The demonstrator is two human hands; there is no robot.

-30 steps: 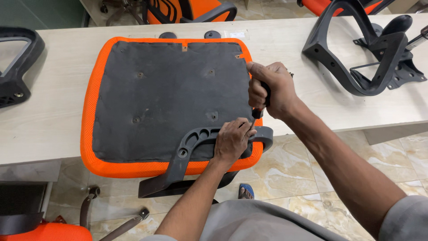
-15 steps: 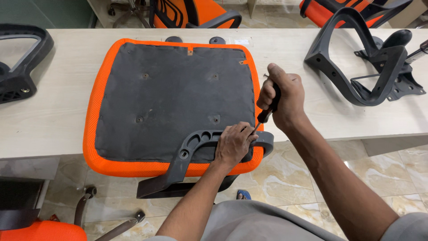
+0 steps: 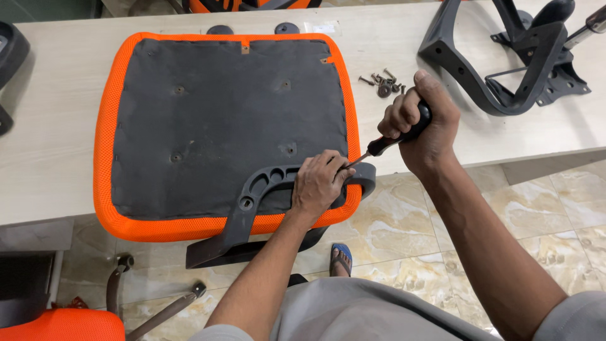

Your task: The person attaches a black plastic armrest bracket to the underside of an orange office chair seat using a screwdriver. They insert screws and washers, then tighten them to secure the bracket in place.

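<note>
Right hand (image 3: 420, 123), fist closed on the screwdriver (image 3: 394, 137), has lowered its tip to the armrest bracket (image 3: 265, 189) (left hand (image 3: 319, 183) remains pressed flat there).

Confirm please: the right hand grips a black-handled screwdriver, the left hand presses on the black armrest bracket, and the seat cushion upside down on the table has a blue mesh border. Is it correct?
Not quite. The head view shows the mesh border of the seat cushion is orange, not blue. The rest holds: the right hand grips the black-handled screwdriver, and the left hand presses on the black armrest bracket, with the cushion upside down on the table.
</note>
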